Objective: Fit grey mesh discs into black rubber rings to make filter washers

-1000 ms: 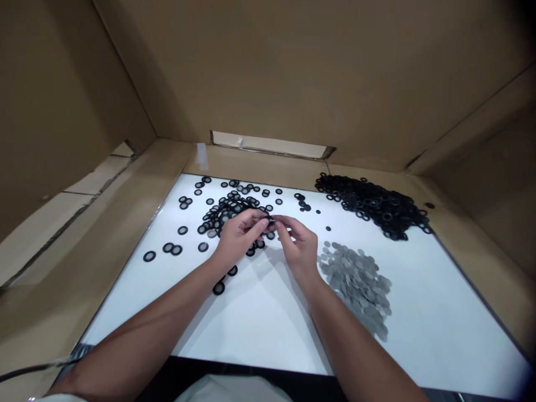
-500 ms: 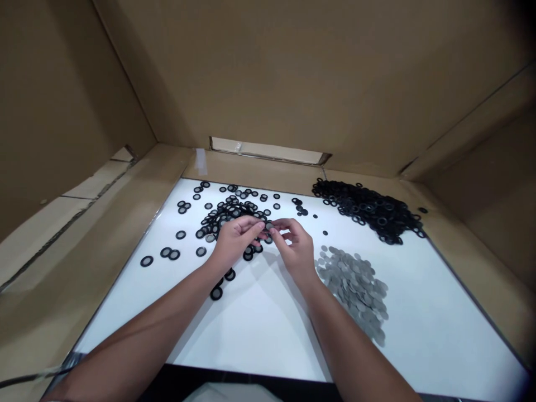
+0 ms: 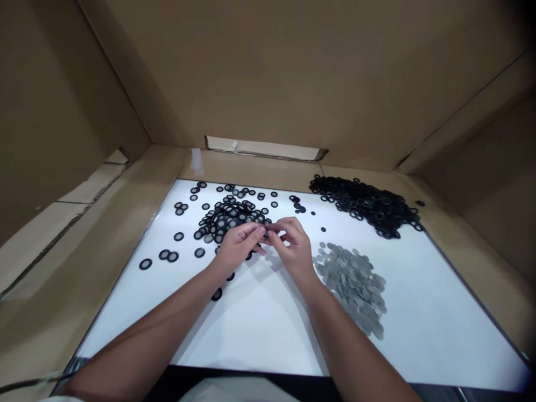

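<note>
1. Small dark-edged piece (image 3: 267, 233) was held directly between the two hands, where their fingertips met; neither hand was placed clearly nearer. It was mostly hidden, so its tilt and long axis could not be told.
2. Its left side was pinched between thumb and finger of the left hand (image 3: 238, 243), the lower fingers being loosely extended; its right side was pinched likewise by the right hand (image 3: 295, 243), with the remaining fingers curled.
3. Just beyond the left hand, ringed discs (image 3: 230, 212) were heaped, flat grey centres framed by black rims; others were scattered to its left.
4. Right of the right hand, beside its forearm, thin, dull grey discs (image 3: 354, 285) were piled.
5. Farther off, beyond the right hand, open-centred black rings (image 3: 368, 205) were massed.
6. Beneath both hands, a smooth white board (image 3: 259, 329) was bordered by plain brown cardboard (image 3: 268, 84).
</note>
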Demonstrator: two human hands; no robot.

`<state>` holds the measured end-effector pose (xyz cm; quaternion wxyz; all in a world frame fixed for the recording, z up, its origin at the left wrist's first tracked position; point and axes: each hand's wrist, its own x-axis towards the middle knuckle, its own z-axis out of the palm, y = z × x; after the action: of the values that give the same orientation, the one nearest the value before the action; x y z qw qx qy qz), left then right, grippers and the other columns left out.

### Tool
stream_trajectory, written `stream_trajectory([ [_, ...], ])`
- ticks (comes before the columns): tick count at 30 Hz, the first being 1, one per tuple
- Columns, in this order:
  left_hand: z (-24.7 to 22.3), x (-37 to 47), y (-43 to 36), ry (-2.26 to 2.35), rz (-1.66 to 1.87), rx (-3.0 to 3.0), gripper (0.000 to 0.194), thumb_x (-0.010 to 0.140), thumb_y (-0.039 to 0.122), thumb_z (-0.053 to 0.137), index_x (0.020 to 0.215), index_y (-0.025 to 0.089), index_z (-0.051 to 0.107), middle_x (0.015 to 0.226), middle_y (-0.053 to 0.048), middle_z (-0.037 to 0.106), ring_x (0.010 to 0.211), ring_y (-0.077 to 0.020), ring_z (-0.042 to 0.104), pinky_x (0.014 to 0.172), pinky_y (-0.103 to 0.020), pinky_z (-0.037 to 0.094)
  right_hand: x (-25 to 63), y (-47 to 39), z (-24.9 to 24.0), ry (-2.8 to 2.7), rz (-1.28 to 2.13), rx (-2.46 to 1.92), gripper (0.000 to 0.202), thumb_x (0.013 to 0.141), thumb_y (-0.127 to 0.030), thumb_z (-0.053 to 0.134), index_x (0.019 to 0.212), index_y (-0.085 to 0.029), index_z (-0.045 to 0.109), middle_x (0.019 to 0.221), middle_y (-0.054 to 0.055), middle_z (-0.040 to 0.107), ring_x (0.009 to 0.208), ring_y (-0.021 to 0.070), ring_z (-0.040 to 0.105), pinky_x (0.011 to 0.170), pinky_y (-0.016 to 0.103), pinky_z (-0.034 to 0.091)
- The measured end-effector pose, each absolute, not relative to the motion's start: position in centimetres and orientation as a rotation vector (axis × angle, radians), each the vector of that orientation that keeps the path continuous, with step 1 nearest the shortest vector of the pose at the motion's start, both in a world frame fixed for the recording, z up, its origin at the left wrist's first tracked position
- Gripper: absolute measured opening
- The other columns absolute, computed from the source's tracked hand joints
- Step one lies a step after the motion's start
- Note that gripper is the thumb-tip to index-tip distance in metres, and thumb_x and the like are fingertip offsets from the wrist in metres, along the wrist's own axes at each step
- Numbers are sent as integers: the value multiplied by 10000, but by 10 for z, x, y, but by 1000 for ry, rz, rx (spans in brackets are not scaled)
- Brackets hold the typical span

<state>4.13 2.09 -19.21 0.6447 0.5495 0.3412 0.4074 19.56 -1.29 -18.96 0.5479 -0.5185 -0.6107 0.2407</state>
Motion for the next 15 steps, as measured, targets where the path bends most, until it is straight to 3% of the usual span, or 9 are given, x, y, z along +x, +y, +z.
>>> stream_trajectory([
  [4,-193,39,25,787,926,1212,279,833,407,714,940,150,726,909,-64,739,865,-213,725,655,-279,638,194,-12,-192,-1448,611,-1240,131,866,-206,629,966,-246,704,957,31,600,855,162,617,623,259,519],
  [8,-190,37,29,803,949,1178,285,828,399,722,953,144,709,900,-62,740,846,-209,732,648,-270,629,191,-9,-203,-1354,723,-1245,161,920,-323,585,1049,-235,621,972,44,632,880,186,620,676,293,533],
  [15,-193,36,32,776,887,1174,295,835,392,718,992,150,654,832,-46,742,839,-205,741,693,-286,628,191,-8,-207,-1454,611,-1284,171,947,-333,542,842,-213,605,820,16,593,741,159,567,664,291,468],
])
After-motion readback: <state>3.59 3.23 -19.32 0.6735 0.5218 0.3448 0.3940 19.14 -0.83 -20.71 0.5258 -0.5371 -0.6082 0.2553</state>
